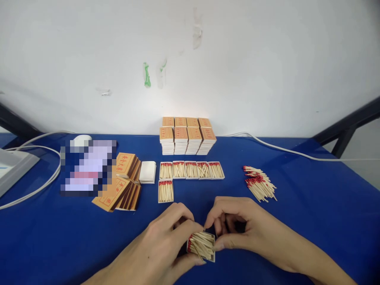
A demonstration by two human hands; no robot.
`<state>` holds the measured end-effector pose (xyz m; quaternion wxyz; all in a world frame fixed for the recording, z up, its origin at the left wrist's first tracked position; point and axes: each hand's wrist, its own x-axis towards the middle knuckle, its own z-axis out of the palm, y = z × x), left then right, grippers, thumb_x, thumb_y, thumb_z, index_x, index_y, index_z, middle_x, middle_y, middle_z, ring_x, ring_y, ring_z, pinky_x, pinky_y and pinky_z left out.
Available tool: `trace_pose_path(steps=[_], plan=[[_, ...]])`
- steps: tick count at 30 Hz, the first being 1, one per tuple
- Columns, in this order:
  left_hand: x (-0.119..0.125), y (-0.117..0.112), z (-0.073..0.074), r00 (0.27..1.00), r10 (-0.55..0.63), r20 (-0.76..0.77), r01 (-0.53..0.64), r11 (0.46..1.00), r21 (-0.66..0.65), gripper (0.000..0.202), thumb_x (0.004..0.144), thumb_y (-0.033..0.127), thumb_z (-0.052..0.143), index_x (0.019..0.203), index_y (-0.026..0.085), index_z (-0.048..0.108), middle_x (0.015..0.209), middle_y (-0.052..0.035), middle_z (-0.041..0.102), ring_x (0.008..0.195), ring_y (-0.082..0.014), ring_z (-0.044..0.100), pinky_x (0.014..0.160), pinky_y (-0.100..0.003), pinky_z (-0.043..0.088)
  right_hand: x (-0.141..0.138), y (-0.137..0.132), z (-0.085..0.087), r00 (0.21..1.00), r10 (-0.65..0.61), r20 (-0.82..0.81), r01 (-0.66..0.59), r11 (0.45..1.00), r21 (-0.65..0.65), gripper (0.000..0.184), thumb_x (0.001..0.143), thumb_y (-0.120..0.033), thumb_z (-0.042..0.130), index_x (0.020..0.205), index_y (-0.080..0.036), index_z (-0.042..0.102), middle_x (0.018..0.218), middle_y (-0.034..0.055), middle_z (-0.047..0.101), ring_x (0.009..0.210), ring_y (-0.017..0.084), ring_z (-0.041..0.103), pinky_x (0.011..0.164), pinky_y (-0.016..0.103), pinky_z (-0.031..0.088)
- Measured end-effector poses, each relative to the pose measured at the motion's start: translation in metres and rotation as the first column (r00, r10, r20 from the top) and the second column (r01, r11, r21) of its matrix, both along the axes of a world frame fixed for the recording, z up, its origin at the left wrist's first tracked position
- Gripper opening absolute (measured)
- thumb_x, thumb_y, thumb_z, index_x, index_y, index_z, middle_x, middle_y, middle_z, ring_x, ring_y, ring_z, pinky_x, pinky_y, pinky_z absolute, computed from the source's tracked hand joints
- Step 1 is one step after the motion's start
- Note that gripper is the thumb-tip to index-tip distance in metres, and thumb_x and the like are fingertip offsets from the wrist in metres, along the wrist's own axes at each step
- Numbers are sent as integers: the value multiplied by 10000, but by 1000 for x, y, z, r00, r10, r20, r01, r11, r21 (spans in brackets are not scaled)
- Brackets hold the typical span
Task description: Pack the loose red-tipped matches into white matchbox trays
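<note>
We hold the small white cardboard tray of red-tipped wooden matches (201,246) at the near middle of the blue tabletop (297,221). Our left hand (166,241) pinches its left side and our right hand (237,231) its right, equally close. The matches slant, heads leftward.

We had only the one camera, worn on the head, and it looked forward and down from close above our left hand (166,241) and right hand (237,229) at the lower edge of its view, across the blue table (297,237) to the white wall (237,59) straight ahead.
</note>
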<state>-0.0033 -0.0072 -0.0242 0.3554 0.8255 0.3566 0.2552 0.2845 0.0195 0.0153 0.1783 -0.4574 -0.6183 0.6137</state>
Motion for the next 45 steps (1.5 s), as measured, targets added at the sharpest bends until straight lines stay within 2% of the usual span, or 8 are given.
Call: trace_pose_path(steps=[9,15,19,26,29,34,40,45], plan=[[0,1,2,1000,-7,-14,7,1000,-2,669,896,-35,973,1390,336,714,1311,25,676,1006,-155,801,908,-274,658,0,1,0,1000,-23,16,23,1000,18,356,985,-588,1011,1083,-262,906,921,-22,745,796,141,627,721,279,519],[0,-3,1,1000,8,-18,-7,999,46,636,893,-20,962,1365,326,713,1270,18,684,1011,-181,796,917,-298,682,-7,-4,6,997,-39,72,36,998,44,483,837,-592,1115,1109,-282,864,946,-30,752,811,152,616,713,279,523],[0,-3,-1,1000,14,-10,-13,998,57,575,951,15,915,1389,327,709,1288,3,698,1007,-180,810,912,-292,701,-9,-6,7,992,-25,126,15,997,74,400,907,-542,1072,1161,-316,861,947,-38,730,831,161,624,721,281,526],[3,-1,3,1000,25,-9,-24,995,93,687,882,-1,967,1413,318,669,1281,5,728,1063,-221,821,916,-312,710,-19,-20,16,967,-35,252,-13,983,184,494,983,-588,1003,1370,-359,800,1228,-1,723,981,193,684,873,337,584],[3,0,7,999,33,-11,-32,997,64,773,847,-61,951,1423,335,620,1271,22,726,1073,-220,811,869,-289,682,-29,-27,13,960,-63,274,-14,962,272,445,985,-514,1012,1297,-299,780,1299,27,716,982,197,719,879,358,588],[4,-1,8,999,36,-5,-36,998,47,671,906,-13,937,1369,335,598,1219,37,721,977,-194,779,887,-294,663,-26,-27,4,973,-82,217,23,964,265,134,1146,-395,813,1244,-317,766,1142,5,734,858,164,674,728,308,535],[3,-2,13,998,57,-1,-57,995,81,473,989,56,919,1263,304,626,1169,38,720,955,-182,794,798,-267,642,-25,-32,0,979,-79,186,3,925,381,118,1120,-396,866,1177,-306,813,1131,18,758,855,163,699,768,290,591],[-4,0,18,998,65,-26,-61,987,148,482,995,64,962,1330,298,705,1237,17,772,1032,-181,841,921,-271,705,-22,-40,-10,983,-123,135,43,875,482,145,1197,-306,730,1078,-288,811,1136,21,785,769,125,712,759,261,624]])
